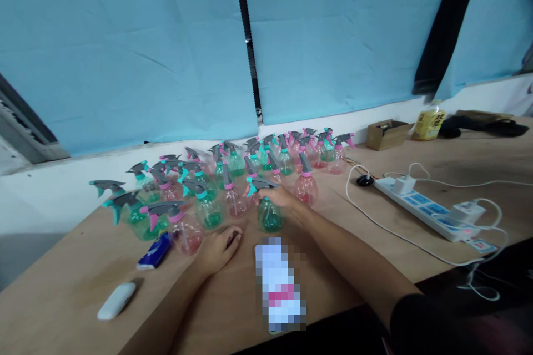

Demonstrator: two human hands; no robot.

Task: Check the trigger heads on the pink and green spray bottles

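Note:
My right hand (280, 197) is wrapped round the neck of a green spray bottle (270, 217) with a grey head and a turquoise trigger. The bottle is upright at the front of a group of others, its trigger pointing left. My left hand (217, 249) rests on the table, loosely curled, with nothing seen in it. Close by on its left stands a pink spray bottle (186, 236) with a pink trigger. Behind both hands are several more green and pink spray bottles, including a pink one (306, 188) just right of my right hand.
A phone (280, 283) with a blurred screen lies between my forearms. To the left are a blue packet (154, 250) and a white case (116, 300). A power strip (425, 209) with white cables, a cardboard box (387, 135) and a yellow-labelled bottle (428, 123) are on the right.

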